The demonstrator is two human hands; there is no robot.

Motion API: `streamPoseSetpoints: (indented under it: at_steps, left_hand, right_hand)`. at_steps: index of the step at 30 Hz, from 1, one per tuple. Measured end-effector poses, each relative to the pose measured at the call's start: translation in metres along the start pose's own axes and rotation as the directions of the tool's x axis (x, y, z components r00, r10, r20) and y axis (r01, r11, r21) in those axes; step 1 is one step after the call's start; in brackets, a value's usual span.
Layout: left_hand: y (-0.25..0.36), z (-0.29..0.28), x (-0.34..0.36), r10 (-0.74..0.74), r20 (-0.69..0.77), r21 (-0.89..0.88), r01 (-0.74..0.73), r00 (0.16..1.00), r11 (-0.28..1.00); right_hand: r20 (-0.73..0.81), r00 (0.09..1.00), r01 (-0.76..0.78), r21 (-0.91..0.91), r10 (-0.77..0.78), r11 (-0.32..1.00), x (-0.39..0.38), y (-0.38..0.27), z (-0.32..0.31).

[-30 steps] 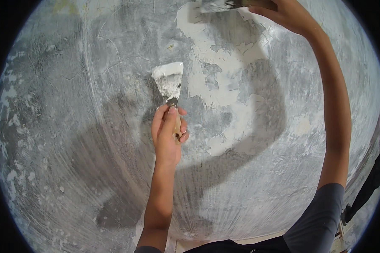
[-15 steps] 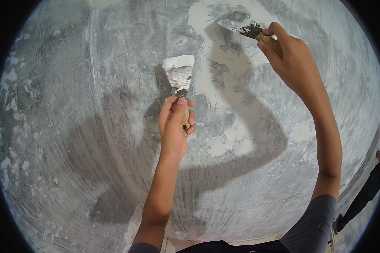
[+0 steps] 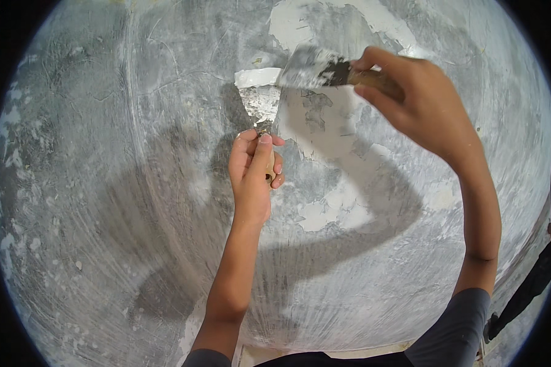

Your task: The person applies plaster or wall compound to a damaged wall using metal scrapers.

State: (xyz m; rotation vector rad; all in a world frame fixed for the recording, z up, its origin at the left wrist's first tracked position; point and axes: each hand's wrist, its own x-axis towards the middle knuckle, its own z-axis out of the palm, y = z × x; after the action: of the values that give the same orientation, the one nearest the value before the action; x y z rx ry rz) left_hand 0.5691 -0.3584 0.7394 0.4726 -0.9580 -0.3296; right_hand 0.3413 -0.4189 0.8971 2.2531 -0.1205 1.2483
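My left hand grips the wooden handle of a putty knife, held upright against the grey, mottled wall. A band of white paste lies along its blade's tip, with smears below. My right hand is closed on the handle of a second putty knife, tilted sideways, its smeared blade blurred and reaching the top right of the left knife's blade; whether they touch I cannot tell. Irregular patches of white filler mark the wall above, below and behind the knives, partly in the shadow of my arms.
At the far right edge, a person in dark trousers stands beside the wall, mostly cut off by the rim of the view. A pale ledge or strip shows along the lower edge, behind my dark clothing.
My right hand has come down from the upper patch toward the left knife. My left hand has risen slightly and shifted right. The paste on the left blade now sits mostly at its tip.
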Motion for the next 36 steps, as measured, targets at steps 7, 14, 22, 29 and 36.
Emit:
streamPoseSetpoints:
  at_steps: [7, 14, 22, 29, 36]
  left_hand:
    - [0.001, 0.01, 0.004, -0.031, 0.024, 0.003, 0.031, 0.999, 1.0]
    - [-0.005, 0.033, -0.007, -0.055, 0.049, -0.03, 0.057, 0.997, 0.998]
    - [0.0, 0.019, -0.018, -0.099, 0.033, -0.015, 0.1, 0.995, 0.995]
    - [-0.001, 0.025, -0.021, -0.109, 0.042, -0.027, 0.11, 0.993, 0.994]
    - [0.004, 0.003, -0.023, -0.089, 0.023, 0.009, 0.089, 0.996, 0.996]
  right_hand:
    - [-0.195, 0.976, -0.113, -0.061, 0.099, 0.992, 0.025, 0.028, -0.005]
    - [-0.226, 0.955, -0.252, -0.285, 0.191, 0.925, 0.051, 0.032, 0.053]
    - [-0.308, 0.905, -0.363, -0.204, 0.292, 0.909, 0.029, -0.003, 0.058]
    - [-0.171, 0.897, -0.436, -0.183, 0.408, 0.881, 0.057, 0.009, 0.065]
    - [-0.247, 0.897, -0.423, -0.236, 0.367, 0.875, 0.033, -0.014, 0.055]
